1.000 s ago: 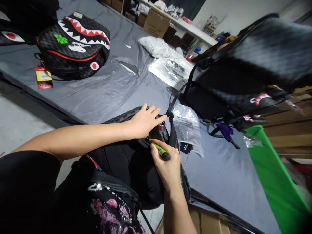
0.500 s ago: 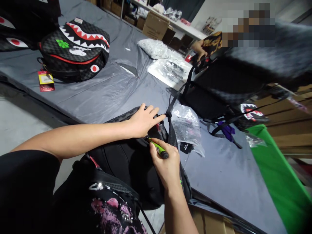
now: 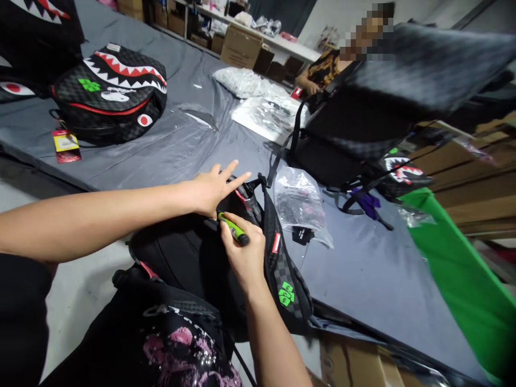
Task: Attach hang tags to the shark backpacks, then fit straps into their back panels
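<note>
A black checkered backpack [image 3: 201,258] with a green logo lies at the near table edge in front of me. My left hand [image 3: 212,189] rests at its top with the fingers spread apart, the thumb side touching the bag. My right hand [image 3: 241,252] is closed around a small green and black tool [image 3: 233,228], whose tip points at the bag's top under my left palm. The bag's black strap loops up just right of my fingers.
A shark-mouth backpack [image 3: 108,94] with red tags lies far left on the grey table [image 3: 363,269]. Clear plastic bags [image 3: 298,201] sit right of my bag. A person across the table holds up another black backpack [image 3: 374,118]. Green fabric [image 3: 455,269] hangs right; cardboard boxes stand behind.
My left hand has lifted off the bag's top and its fingers have spread. The bag has rolled, showing its side with the green logo. The person opposite has come into view.
</note>
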Available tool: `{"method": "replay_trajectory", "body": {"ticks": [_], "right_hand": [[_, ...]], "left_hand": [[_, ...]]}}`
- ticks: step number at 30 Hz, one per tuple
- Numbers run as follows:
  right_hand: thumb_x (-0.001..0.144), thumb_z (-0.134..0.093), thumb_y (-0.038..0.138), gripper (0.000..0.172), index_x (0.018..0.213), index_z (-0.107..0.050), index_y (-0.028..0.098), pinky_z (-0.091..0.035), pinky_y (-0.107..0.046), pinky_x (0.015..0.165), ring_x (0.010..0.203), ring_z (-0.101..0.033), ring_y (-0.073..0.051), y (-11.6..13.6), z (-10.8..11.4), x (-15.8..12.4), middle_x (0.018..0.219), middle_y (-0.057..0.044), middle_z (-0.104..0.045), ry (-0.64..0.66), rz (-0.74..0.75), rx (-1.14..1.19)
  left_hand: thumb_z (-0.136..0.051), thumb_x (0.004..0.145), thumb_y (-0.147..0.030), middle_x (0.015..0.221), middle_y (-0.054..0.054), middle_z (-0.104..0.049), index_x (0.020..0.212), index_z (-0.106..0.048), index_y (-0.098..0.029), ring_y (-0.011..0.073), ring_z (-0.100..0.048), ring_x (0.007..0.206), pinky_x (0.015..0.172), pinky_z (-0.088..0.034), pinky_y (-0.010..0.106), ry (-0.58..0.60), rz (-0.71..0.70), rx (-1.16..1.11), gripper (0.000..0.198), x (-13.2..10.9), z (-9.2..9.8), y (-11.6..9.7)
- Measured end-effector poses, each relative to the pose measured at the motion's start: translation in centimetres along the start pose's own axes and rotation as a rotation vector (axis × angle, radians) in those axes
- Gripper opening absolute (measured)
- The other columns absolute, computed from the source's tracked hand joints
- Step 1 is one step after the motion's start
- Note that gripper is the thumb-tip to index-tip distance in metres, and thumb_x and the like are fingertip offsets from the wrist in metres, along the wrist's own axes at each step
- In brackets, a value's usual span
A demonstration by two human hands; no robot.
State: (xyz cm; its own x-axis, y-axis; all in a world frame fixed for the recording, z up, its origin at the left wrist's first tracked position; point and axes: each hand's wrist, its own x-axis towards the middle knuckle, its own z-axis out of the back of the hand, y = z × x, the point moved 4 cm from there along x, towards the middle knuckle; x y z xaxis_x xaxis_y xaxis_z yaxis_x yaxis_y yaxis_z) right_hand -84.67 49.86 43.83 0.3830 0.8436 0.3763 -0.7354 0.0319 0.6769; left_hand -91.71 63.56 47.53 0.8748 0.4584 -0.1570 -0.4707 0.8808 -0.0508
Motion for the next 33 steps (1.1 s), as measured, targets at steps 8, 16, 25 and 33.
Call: {"method": "replay_trajectory", "body": {"ticks": [8,16,25,33], "right_hand": [[0.087,-0.061,0.031,0.021,0.101,-0.073,0.022,-0.049,-0.041,0.091,0.094,-0.071,-0.023,-0.7,-0.9,-0.3,0.102,-0.006,-0.076,-0.024,-0.022,0.074],[0.088,-0.061,0.030,0.020,0.103,-0.072,0.024,-0.047,-0.040,0.090,0.093,-0.070,-0.023,-0.7,-0.3,-0.3,0.103,-0.004,-0.076,0.002,-0.033,0.106],[0.087,-0.063,0.029,0.021,0.106,-0.071,0.024,-0.044,-0.037,0.087,0.090,-0.069,-0.021,-0.8,-0.2,-0.2,0.102,-0.002,-0.076,0.020,-0.029,0.085],[0.090,-0.060,0.030,0.020,0.104,-0.073,0.023,-0.042,-0.038,0.083,0.086,-0.069,-0.022,-0.2,-1.0,0.2,0.098,-0.002,-0.076,0.036,-0.013,0.078]], "left_hand": [[-0.077,0.068,-0.017,0.164,0.019,0.001,0.157,0.004,-0.028,0.0426,-0.036,0.135,0.090,-0.052,0.044,0.038,0.064,0.078,0.121,0.3,0.1,-0.8],[-0.064,0.071,-0.011,0.164,0.018,0.005,0.156,0.006,-0.030,0.0319,-0.039,0.140,0.098,-0.046,0.033,0.037,-0.018,-0.009,0.112,-0.1,0.1,1.2],[-0.064,0.074,-0.015,0.162,0.020,-0.009,0.154,0.015,-0.028,0.0254,-0.055,0.126,0.093,-0.048,0.028,0.212,0.033,-0.135,0.113,0.8,0.5,2.0],[-0.060,0.076,-0.009,0.163,0.017,0.001,0.153,0.017,-0.030,0.0283,-0.037,0.142,0.103,-0.042,0.029,0.095,0.027,-0.221,0.111,0.3,-0.8,2.3]]}}
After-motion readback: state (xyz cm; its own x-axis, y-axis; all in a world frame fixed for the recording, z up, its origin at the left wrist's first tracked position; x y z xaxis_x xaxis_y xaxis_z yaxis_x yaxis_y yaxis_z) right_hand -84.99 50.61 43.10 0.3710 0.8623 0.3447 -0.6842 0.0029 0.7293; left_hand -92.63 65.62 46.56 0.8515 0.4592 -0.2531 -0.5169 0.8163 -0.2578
